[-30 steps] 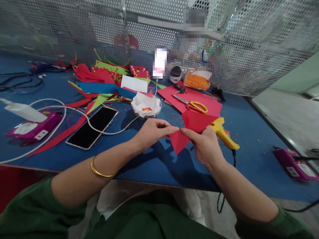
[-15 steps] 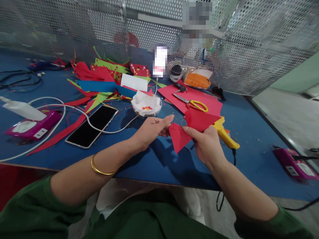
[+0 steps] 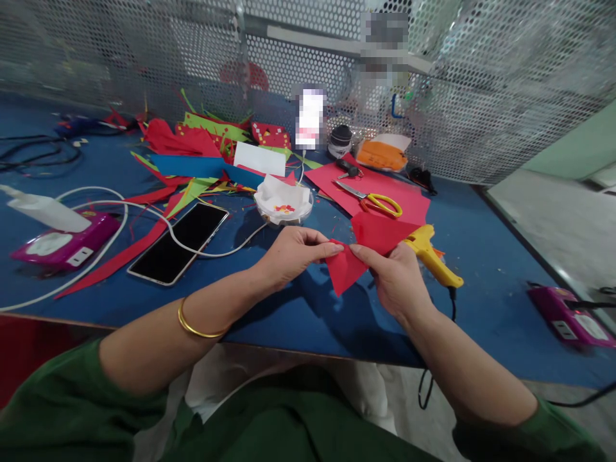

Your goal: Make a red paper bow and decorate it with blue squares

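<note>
A folded piece of red paper [image 3: 344, 271] is held above the blue table, with one pointed part hanging down and another part spreading to the right. My left hand [image 3: 301, 253] pinches its upper left edge, thumb on top. On the right, my right hand [image 3: 397, 273] grips the paper near its middle, with the thumb pressed on the front; its other fingers are partly hidden behind. Just beyond the paper lie scissors with yellow handles [image 3: 384, 205] on red sheets [image 3: 414, 204]. A yellow glue gun [image 3: 436, 260] rests right beside my right hand.
A bowl lined with white paper [image 3: 283, 200] holds small scraps. To the left are a dark phone [image 3: 179, 244], a white cable and a purple power strip [image 3: 72, 244]. Coloured paper offcuts [image 3: 183, 138] lie behind; another purple power strip [image 3: 570, 317] is at the right.
My left thumb has come down onto the red paper's upper left edge, where it was raised just off it before. The paper and my right hand have shifted slightly left.
</note>
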A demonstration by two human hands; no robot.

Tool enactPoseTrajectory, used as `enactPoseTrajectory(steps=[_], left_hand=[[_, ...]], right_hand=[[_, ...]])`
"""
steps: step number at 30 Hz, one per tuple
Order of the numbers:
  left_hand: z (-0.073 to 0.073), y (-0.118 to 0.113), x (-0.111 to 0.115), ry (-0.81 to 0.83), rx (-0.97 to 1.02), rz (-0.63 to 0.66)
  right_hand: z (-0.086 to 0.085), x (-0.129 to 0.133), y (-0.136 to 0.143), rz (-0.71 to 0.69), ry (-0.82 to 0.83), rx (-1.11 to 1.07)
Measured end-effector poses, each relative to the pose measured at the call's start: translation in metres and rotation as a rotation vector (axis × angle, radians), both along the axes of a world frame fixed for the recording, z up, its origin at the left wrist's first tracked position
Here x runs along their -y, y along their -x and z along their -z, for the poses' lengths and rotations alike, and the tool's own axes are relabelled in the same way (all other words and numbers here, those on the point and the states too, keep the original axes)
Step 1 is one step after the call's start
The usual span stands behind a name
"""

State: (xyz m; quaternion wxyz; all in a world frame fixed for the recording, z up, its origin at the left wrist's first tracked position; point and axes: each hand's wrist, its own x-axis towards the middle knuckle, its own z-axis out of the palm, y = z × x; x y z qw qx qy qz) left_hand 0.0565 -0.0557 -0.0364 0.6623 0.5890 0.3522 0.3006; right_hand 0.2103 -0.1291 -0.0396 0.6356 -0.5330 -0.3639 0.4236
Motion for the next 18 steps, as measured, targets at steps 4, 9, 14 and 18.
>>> enactPoseTrajectory(steps=[4,9,14,18], left_hand=[[0.0020,0.0004,-0.0018,0.102,0.053,0.010],[0.0007,0.0008,-0.0013,0.025,0.025,0.011],[-0.0007,0.0005,0.0014,-0.070,0.034,-0.025],[-0.0006,0.0005,0.0020,-0.085,0.034,-0.028]], right_hand=[[-0.0011,-0.0008,-0.0005,0.075,-0.029,-0.002],[-0.0016,0.0009,0.0019,0.044,-0.035,0.017],[0.0012,0.0018,0.0021,0.022,-0.019,0.005],[0.0026,0.0012,0.0020,0.015,-0.016,0.013]])
